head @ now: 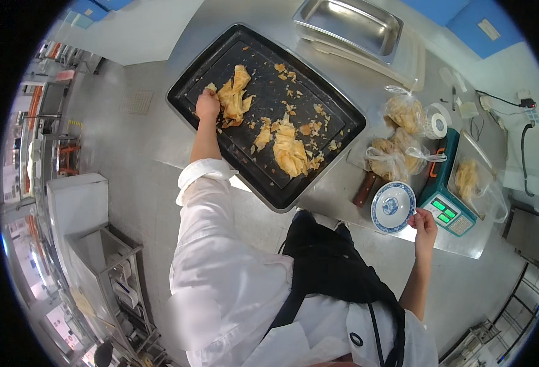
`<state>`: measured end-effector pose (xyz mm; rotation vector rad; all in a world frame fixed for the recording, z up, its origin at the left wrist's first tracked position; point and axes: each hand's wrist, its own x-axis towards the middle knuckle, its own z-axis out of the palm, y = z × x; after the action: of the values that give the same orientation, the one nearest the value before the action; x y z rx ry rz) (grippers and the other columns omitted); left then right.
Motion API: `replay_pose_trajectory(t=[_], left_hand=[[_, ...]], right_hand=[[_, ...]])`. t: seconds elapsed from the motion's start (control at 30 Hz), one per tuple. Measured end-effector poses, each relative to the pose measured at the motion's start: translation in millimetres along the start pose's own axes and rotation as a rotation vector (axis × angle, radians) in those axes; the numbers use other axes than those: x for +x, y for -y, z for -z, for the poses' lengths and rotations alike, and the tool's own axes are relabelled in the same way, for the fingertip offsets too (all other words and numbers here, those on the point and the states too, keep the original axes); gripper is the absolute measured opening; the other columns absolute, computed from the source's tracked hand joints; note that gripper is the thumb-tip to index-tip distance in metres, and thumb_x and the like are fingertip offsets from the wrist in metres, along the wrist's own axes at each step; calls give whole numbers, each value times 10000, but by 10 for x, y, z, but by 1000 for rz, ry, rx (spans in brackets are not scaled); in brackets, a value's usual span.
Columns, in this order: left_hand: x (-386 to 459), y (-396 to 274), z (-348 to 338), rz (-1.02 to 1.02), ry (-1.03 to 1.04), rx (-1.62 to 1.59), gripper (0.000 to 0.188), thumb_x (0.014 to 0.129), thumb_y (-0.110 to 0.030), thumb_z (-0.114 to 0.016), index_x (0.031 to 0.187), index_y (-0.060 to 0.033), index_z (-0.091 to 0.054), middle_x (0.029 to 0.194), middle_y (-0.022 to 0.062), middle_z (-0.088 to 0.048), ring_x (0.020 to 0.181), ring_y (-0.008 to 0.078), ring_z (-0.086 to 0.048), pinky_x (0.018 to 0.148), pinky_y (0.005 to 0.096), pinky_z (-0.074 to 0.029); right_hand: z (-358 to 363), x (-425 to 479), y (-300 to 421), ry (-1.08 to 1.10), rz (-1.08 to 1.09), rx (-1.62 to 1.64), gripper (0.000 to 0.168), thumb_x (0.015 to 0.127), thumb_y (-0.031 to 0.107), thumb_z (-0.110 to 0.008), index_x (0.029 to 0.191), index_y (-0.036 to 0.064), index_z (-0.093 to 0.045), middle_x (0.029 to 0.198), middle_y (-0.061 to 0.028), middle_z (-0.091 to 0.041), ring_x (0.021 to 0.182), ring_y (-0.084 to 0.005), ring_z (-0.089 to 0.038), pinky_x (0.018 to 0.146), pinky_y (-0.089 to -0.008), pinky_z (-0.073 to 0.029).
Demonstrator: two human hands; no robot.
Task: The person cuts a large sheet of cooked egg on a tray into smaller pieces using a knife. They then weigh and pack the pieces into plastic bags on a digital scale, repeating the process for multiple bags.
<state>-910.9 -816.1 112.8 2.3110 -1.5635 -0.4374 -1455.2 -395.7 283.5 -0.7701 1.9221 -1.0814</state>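
Observation:
A black baking tray (251, 151) lies on the steel table, strewn with pastry flakes. My left hand (208, 104) is over its left part, fingers closed on a small piece of flaky pastry (211, 86), beside a larger torn pastry (233, 103). Another crumpled flaky pastry (290, 149) rests nearer the tray's front right. My right hand (423, 222) pinches the rim of a blue-and-white bowl (392, 206) near the table's front edge. Just left of the bowl shows a brown wooden handle (365, 189); what it belongs to is partly hidden.
Right of the bowl stands a green digital scale (453, 211) with a lit display. Behind it are tied plastic bags of pastry (405, 112), a white tape roll (436, 125) and a clear container (473, 160) holding a bag. A steel pan (350, 25) sits at the back.

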Motion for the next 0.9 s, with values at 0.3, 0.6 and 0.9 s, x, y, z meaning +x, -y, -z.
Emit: replay_pose_trajectory(t=[0.3, 0.6, 0.9], left_hand=[[-843, -373, 434, 216, 253, -1828, 324, 815, 46, -493, 1103, -100, -458, 1054, 91, -580, 913, 257, -600, 682, 401, -538], [-2924, -2234, 389, 138, 974, -1758, 415, 781, 31, -519, 1154, -134, -445, 1053, 106, -570, 837, 257, -599, 618, 391, -525], [-5313, -4448, -114, -147, 1383, -1363, 385, 747, 40, -562, 1115, -51, -496, 909, 74, -596, 790, 178, -595, 608, 278, -498]], right_hand=[[-336, 32, 199, 131, 76, 40, 180, 888, 67, -510, 1038, -17, -562, 815, -53, -596, 756, -116, -579, 696, -236, -481], [-84, 48, -54, 330, 242, 22, 182, 859, 91, -551, 1013, -4, -574, 757, -41, -595, 722, -104, -569, 664, -251, -462], [1350, -208, -860, 192, 131, 65, 217, 853, 102, -555, 1031, -21, -566, 752, -45, -600, 704, -104, -572, 660, -248, -461]])
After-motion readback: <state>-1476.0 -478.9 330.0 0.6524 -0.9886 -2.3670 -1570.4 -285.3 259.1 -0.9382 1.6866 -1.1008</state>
